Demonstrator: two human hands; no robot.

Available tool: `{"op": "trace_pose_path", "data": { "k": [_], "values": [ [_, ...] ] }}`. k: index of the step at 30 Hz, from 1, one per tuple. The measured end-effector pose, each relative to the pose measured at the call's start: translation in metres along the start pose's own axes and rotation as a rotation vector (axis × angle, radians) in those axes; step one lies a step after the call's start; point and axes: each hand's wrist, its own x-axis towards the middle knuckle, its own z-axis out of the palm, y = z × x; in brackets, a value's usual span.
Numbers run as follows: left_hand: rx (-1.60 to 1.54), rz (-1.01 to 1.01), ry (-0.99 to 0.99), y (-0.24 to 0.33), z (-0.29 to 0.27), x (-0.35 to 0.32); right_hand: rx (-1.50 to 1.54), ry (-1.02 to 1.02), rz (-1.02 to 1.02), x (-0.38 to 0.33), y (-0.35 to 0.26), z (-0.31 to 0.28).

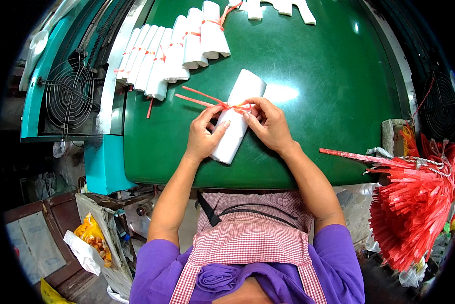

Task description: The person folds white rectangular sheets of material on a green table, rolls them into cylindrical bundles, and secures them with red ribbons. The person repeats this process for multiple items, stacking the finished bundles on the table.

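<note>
A rolled white plastic-bag bundle (232, 138) lies slantwise on the green table, its far end leaning right. A red plastic strip (236, 107) goes round its middle, with a loop on the right and two loose tails pointing left. My left hand (205, 133) grips the bundle's left side, thumb on top and index fingertip at the strip by the knot. My right hand (271, 123) pinches the strip's loop between thumb and fingers at the bundle's right edge. What lies beneath my fingertips is partly hidden.
Several tied white bundles (182, 46) stand in a slanting row at the far left of the green table (318, 91). More white pieces (283, 7) lie at the far edge. A thick bunch of red strips (414, 202) hangs at the right. Wire-guarded fans (69, 96) flank the table.
</note>
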Motion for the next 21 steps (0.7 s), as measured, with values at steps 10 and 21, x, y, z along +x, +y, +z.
{"op": "trace_pose_path", "data": {
  "k": [10, 21],
  "values": [
    [-0.032, -0.038, -0.005, -0.0009, 0.0006, -0.0008, 0.001, 0.001, 0.023, 0.0001, -0.0011, -0.0002],
    [-0.021, 0.036, -0.009, -0.0034, 0.0008, 0.0002, -0.005, -0.002, 0.019, 0.0004, 0.0007, -0.0002]
  ]
}}
